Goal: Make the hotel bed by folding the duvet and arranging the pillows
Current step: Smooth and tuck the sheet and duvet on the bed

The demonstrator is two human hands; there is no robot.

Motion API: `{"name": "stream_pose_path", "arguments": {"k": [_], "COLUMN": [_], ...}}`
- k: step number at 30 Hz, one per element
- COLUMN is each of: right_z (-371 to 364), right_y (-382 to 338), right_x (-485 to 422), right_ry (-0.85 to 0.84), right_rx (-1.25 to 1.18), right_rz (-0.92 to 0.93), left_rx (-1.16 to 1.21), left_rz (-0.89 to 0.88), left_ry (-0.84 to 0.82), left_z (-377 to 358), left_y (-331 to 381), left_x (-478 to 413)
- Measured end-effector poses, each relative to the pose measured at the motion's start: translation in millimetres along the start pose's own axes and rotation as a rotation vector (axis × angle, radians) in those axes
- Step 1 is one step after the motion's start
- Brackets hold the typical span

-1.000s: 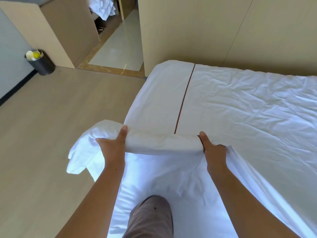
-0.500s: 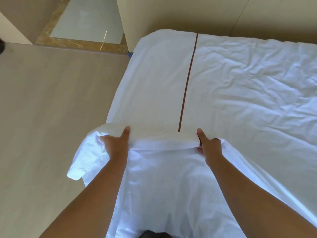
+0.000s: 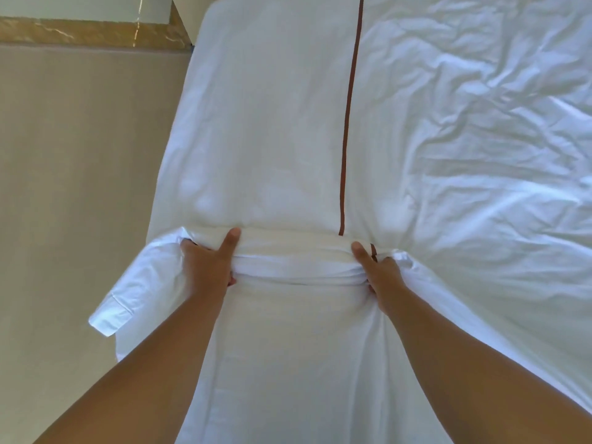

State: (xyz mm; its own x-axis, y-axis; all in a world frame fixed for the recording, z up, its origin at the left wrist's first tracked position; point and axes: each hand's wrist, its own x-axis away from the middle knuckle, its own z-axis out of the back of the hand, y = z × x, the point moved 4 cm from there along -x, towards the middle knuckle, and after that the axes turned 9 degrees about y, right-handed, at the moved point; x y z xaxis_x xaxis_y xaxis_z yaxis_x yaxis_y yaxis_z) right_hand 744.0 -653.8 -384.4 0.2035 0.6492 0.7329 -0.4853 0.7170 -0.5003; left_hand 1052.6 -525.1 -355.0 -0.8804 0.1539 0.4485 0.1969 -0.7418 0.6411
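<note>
Duvet is spread on the bed, near edge bunched into a fold. Fold is clamped by left hand and right hand, fingers curled shut under, thumbs on top, apart, likely for an even crease. No pillows visible.

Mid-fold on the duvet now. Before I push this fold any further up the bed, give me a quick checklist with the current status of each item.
1. Left hand gripping the folded duvet edge: ok, thumb on top, fingers tucked under.
2. Right hand gripping the same fold: ok, thumb on top.
3. Fold level between the hands: ok, it runs roughly straight.
4. Brown stripe aligned across the fold: not ok, the piece at the right thumb sits offset to the right.
5. Duvet ahead smooth: not ok, heavy wrinkles right of the stripe.
6. Loose corner tucked: not ok, it hangs over the floor.
</note>
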Motion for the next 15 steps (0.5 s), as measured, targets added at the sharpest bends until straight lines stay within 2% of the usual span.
{"name": "stream_pose_path", "arguments": {"k": [7,12,15], "right_z": [-5.0,9.3,19.7], "right_y": [6.2,2.1,8.6], "right_x": [-13.1,3.1,26.4], "right_ry": [0.016,-0.135,-0.188], "right_rx": [-0.016,-0.028,-0.046], "right_rz": [-0.013,-0.020,0.047], "left_rx": [0.003,-0.012,-0.022], "left_rz": [-0.019,-0.022,-0.021], "left_ry": [-0.016,-0.084,-0.156], "left_z": [-14.1,-5.1,15.3], "left_y": [-6.2,-4.4,-2.0], "left_x": [-7.3,-11.3,0.0]}}
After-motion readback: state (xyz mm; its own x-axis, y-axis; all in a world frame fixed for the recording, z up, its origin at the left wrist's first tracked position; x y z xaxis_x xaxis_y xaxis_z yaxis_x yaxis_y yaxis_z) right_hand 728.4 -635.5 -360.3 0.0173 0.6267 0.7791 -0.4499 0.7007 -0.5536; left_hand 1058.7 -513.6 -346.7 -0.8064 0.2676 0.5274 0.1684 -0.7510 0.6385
